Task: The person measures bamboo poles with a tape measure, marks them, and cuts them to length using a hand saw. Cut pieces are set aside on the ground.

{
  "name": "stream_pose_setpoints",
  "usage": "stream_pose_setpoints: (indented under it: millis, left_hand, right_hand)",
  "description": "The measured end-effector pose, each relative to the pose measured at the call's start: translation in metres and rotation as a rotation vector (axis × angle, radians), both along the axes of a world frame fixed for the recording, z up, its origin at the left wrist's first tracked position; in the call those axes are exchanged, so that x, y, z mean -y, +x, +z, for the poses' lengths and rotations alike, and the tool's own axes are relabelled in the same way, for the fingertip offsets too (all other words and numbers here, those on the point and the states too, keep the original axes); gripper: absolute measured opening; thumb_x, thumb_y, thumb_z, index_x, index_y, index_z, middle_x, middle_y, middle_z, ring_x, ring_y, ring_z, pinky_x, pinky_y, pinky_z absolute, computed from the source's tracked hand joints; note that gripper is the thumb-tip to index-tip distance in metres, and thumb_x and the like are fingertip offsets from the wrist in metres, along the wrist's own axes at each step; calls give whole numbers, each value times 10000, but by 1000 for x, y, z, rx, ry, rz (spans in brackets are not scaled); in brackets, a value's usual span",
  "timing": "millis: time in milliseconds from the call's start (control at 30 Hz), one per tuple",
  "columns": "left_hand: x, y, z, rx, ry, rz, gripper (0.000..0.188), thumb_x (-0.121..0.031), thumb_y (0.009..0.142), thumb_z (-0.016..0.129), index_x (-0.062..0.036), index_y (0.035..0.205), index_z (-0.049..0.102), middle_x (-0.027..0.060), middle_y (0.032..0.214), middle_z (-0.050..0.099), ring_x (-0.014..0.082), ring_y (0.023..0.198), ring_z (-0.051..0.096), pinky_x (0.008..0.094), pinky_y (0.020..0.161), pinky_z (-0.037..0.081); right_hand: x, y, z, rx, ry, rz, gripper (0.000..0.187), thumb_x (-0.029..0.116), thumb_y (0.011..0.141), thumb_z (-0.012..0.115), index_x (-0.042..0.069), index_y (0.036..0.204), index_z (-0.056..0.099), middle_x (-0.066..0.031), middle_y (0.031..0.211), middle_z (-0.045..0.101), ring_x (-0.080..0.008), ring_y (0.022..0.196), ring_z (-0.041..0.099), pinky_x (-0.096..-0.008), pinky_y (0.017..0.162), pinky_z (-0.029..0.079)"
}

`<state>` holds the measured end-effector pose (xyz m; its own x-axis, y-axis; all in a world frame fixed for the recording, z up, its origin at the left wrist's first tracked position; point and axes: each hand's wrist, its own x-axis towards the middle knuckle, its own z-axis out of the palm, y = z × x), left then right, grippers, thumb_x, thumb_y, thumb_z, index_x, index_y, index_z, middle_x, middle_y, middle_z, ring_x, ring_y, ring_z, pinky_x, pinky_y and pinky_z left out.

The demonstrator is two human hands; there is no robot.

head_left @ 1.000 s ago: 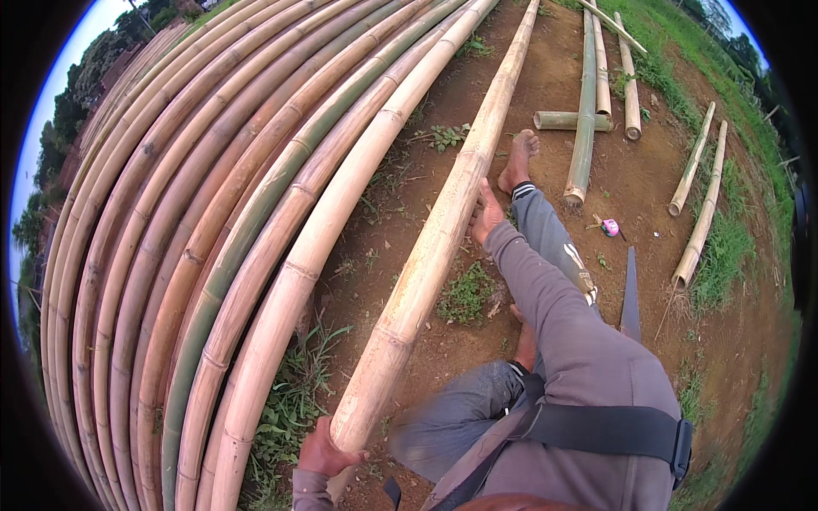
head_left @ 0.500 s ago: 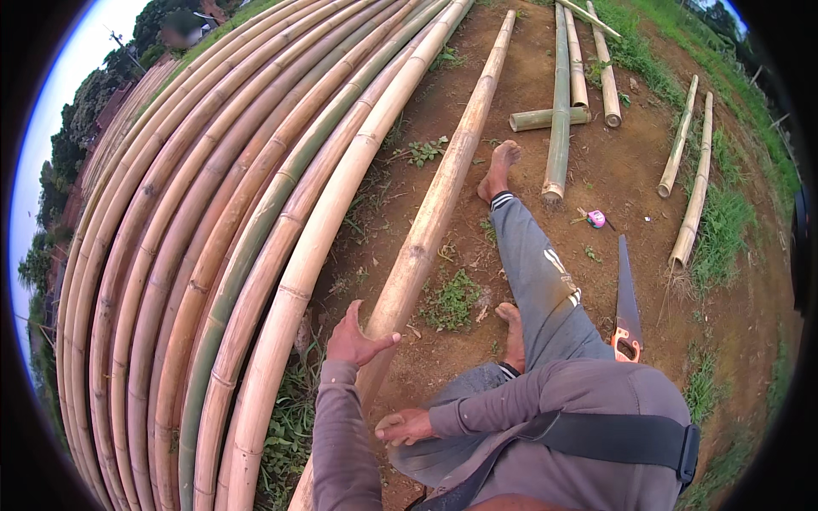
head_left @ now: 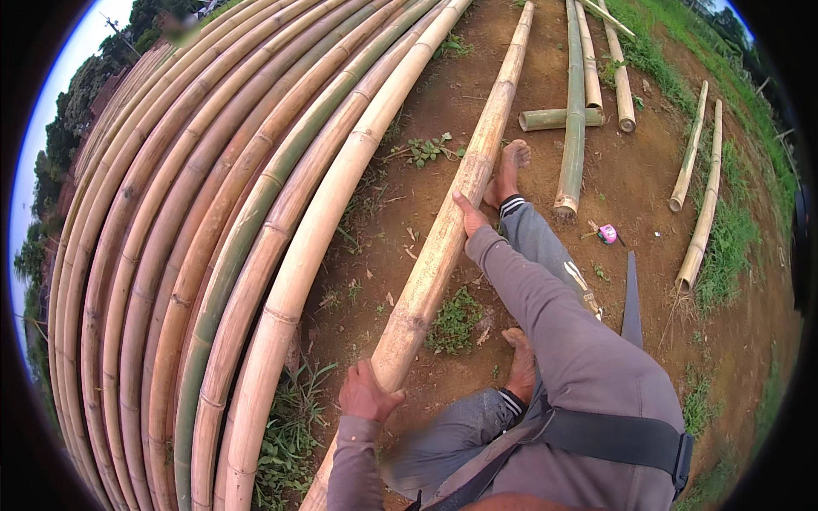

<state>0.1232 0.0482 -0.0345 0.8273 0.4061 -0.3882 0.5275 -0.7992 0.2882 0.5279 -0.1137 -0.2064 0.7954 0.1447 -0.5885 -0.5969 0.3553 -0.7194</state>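
A long, pale bamboo pole [head_left: 429, 285] slants across the middle of the head view, between the stack and my legs. My left hand [head_left: 370, 393] grips its nearer part, thumb on the near side and fingers curled over the far-left side. Farther up, my right hand [head_left: 473, 216] holds the same pole from the right. Its thumb lies on top and the other fingers are hidden beneath. My bare feet rest on the soil just right of the pole.
Many long bamboo poles [head_left: 285, 298] lie side by side on the left. A handsaw [head_left: 631, 298] lies right of my leg, partly covered by my arm. Beyond it is a pink tape measure [head_left: 607, 233]. Shorter bamboo pieces [head_left: 571, 162] lie ahead and to the right.
My right hand has moved from my lap up and forward onto the pole. My left hand, spread beside the pole before, has closed round it.
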Motion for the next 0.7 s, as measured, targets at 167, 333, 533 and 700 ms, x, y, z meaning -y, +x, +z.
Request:
stream_pose_setpoints:
  millis: [167, 333, 533, 700]
  left_hand:
    - [-3, -115, 50, 15, 89, 83, 905, -347, 563, 959, -40, 1298, 529, 185, 1146, 583, 401, 1070, 619, 493, 936, 525]
    - [-27, -355, 122, 2, 314, 342, 882, -277, 716, 947, -66, 1472, 543, 269, 1231, 675, 434, 1097, 648, 495, 980, 527]
    - [-55, -562, 209, -541, 805, 987, 777, -472, 883, 802, -150, 1534, 527, 208, 1435, 622, 416, 1319, 592, 554, 1087, 479]
    - [-28, -453, 147, 346, 779, 727, 765, -248, 850, 894, -128, 1515, 535, 222, 1368, 644, 416, 1243, 614, 504, 1068, 498]
  right_hand:
    - [-23, -134, 92, -9, 269, 57, 971, 519, 791, 902, 8, 1489, 459, -180, 1312, 646, -321, 1221, 644, -487, 1074, 541]
    - [-45, -355, 190, -246, 545, 631, 1050, 515, 800, 898, 106, 1570, 314, -180, 1483, 505, -363, 1419, 484, -618, 1189, 395]
    - [-62, -510, 129, 267, 628, 1880, 866, 536, 978, 716, 95, 1631, 357, -192, 1505, 571, -378, 1392, 552, -576, 1131, 459]
    - [32, -330, 98, -476, 296, 695, 1090, 862, 923, 440, 111, 1686, 237, -219, 1684, 353, -414, 1560, 321, -596, 1268, 226]
